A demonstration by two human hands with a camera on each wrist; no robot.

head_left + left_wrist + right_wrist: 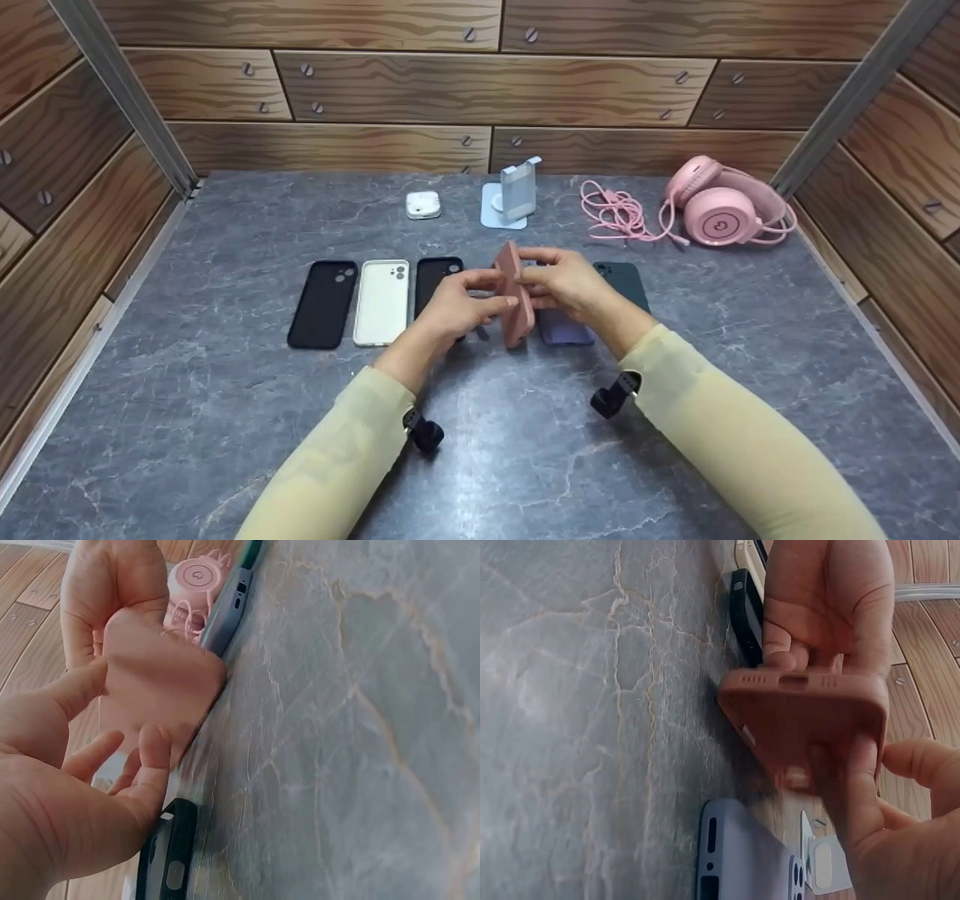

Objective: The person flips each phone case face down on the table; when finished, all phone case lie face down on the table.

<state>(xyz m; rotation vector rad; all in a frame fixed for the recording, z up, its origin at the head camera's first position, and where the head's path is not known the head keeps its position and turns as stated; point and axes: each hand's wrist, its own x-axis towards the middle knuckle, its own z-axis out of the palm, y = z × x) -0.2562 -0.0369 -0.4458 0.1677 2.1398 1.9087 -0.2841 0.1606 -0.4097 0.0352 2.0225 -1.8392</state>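
A pink phone case (514, 304) is held on its edge between the two hands, above the middle of the row of cases. My left hand (456, 304) grips it from the back, thumb and fingertips on its outer surface and edge. From the other side my right hand (566, 283) pinches it, with a finger inside its hollow, as the right wrist view shows. A purple phone case (568, 330) lies below the right hand. Beside the left hand lies a black phone case (439, 271), partly hidden. A dark green phone case (626, 283) is partly behind the right wrist.
Another black phone case (324, 306) and a white phone case (381, 304) lie at the left. Farther back are a white earbuds case (423, 205), a light blue stand (519, 193), and pink headphones (720, 214) with a coiled cable (619, 214). Wood-patterned walls (495, 90) border the table.
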